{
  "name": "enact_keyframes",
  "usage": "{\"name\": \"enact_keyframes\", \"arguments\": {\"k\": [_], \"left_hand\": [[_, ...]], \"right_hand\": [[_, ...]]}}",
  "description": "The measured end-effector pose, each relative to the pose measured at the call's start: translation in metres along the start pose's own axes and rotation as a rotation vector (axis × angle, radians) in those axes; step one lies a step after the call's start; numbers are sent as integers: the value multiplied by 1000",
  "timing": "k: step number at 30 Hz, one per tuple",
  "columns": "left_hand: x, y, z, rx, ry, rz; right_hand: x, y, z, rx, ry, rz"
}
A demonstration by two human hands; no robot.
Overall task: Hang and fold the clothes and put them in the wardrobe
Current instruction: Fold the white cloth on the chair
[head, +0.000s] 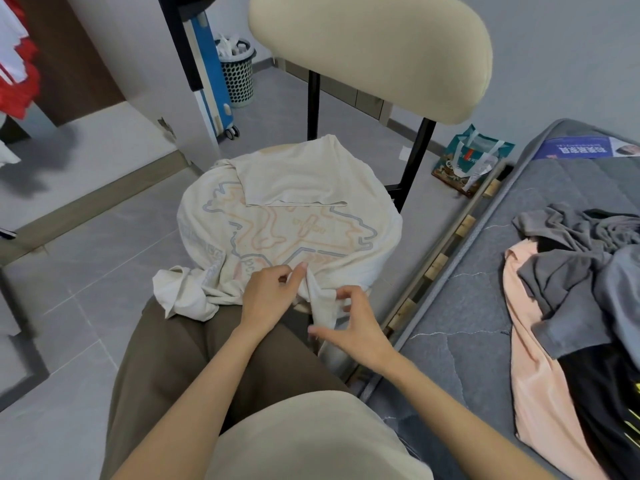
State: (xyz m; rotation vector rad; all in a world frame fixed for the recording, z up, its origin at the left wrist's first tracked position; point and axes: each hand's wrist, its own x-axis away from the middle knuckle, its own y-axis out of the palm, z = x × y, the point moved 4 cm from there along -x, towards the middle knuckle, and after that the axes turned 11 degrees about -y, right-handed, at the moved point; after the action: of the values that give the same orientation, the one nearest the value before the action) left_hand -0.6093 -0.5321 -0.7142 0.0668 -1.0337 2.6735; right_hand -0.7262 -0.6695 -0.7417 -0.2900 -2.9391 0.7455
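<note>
While a cream T-shirt (287, 223) covers the chair (370, 53) seat, bare floor (86, 271) opens to the left and a mattress (485, 306) crowds the right; the left hand (266, 292) pinches the near hem, and the right hand (356, 327) curls around a hanging fold.
</note>
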Motion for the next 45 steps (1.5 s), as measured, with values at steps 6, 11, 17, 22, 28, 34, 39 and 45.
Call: {"name": "enact_keyframes", "arguments": {"k": [6,11,17,22,28,34,39,45], "left_hand": [[-4,0,-10,96,-28,-60],[10,4,4,-56,291,-120],[26,20,29,-57,444,-85],[23,28,35,124,153,-232],[19,17,40,411,20,-207],[20,4,36,489,-49,-253],[26,12,40,451,-94,-405],[39,34,52,245,-14,-431]], "right_hand": [[-18,-9,-7,-175,57,221],[-14,-42,-27,-162,-141,225],[-11,-65,-35,-164,-184,174],[-2,-64,-3,-177,-11,68],[9,-39,39,204,180,-19],[10,-88,18,289,83,253],[20,-164,-36,49,-169,521],[29,-179,-27,-188,26,368]]}}
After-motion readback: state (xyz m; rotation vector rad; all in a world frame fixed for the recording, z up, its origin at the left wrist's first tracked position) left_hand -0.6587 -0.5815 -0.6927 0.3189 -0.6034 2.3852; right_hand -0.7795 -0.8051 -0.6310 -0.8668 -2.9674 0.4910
